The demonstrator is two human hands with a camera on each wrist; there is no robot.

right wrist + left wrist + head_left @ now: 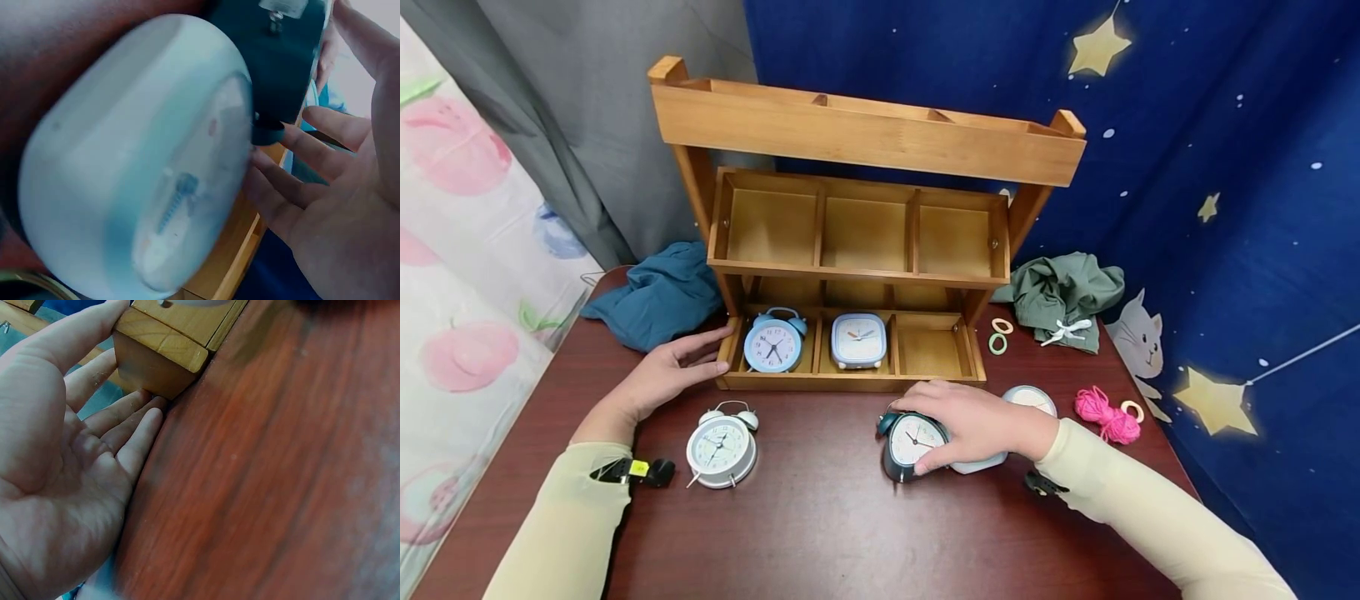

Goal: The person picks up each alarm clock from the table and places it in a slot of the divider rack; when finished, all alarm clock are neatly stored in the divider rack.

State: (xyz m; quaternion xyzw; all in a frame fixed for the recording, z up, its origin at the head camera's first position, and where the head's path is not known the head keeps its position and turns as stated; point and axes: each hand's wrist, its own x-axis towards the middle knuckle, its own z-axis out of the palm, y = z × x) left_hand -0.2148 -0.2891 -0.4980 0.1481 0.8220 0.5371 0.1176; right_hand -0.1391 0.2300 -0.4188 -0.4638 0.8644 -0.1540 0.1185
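Note:
My right hand (981, 421) grips a dark green twin-bell alarm clock (913, 435) on the table, thumb at its face and fingers over its top. In the right wrist view the dark back of that clock shows beyond a pale blue-and-white clock (94, 169); my arm partly hides this paler clock in the head view. With fingers extended, my left hand (662, 375) touches the left end of a wooden rack's bottom tray (850, 383). In that tray sit a blue twin-bell clock (772, 347) and a squarish blue-rimmed clock (859, 342). A white twin-bell clock (721, 450) stands nearer me.
The rack's middle tray (868, 271) and top tray (865, 137) rise above. Teal cloth (662, 292) lies at left, green cloth (1063, 287) at right. Two small rings (997, 343) and pink yarn (1108, 414) with a pale ring (1132, 410) lie on the right side.

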